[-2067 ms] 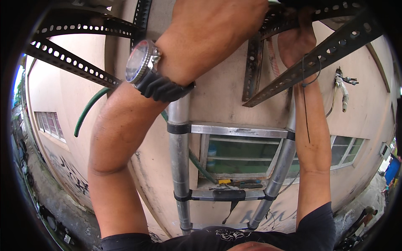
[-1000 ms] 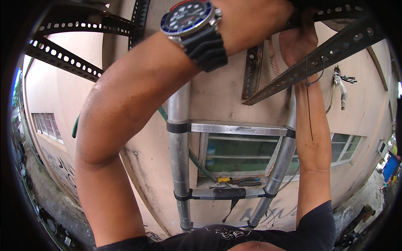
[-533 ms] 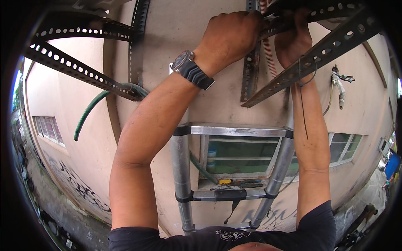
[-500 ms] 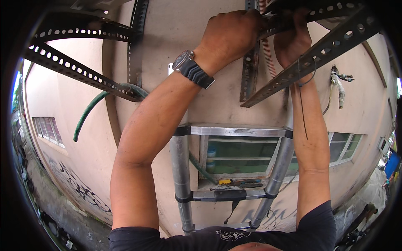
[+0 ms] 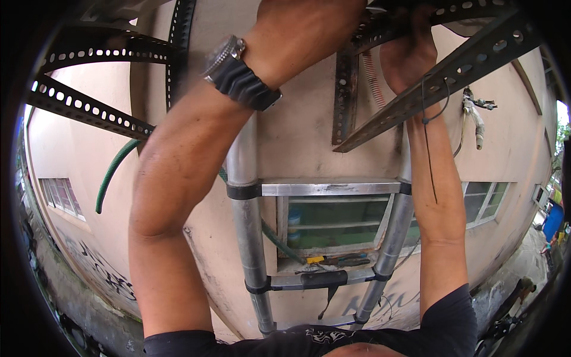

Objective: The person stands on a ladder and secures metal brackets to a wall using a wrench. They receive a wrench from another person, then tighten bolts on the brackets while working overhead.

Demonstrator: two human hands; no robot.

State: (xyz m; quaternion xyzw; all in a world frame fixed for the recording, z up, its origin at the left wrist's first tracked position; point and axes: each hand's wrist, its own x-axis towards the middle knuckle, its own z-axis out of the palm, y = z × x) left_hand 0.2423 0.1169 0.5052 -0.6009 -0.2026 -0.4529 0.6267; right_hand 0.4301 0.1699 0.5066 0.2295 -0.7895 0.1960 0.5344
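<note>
My left hand (image 5: 309, 35) is raised at the top edge, wrist bent, a watch (image 5: 241, 71) with a black strap on it. Its fingers are cut off or hidden beside a dark slotted angle bar (image 5: 470, 9). My right hand (image 5: 410, 56) reaches up behind a slanting slotted steel brace (image 5: 440, 80) and touches the underside of the upper bar. Shadow and the bar hide most of its fingers, so what it holds cannot be made out. A black cable tie (image 5: 426, 119) loops round the brace, its long tail hanging in front of my right forearm.
An aluminium ladder (image 5: 247, 238) stands against the beige wall before me. Behind it, pliers (image 5: 345, 260) lie on a window ledge. Another slotted bracket (image 5: 89, 107) and a green hose (image 5: 113, 175) are at left; loose wires (image 5: 476, 119) stick out at right.
My left hand and forearm have moved up and to the left, its fingers leaving plain view. My right hand has stayed nearly in place. The view has shifted slightly.
</note>
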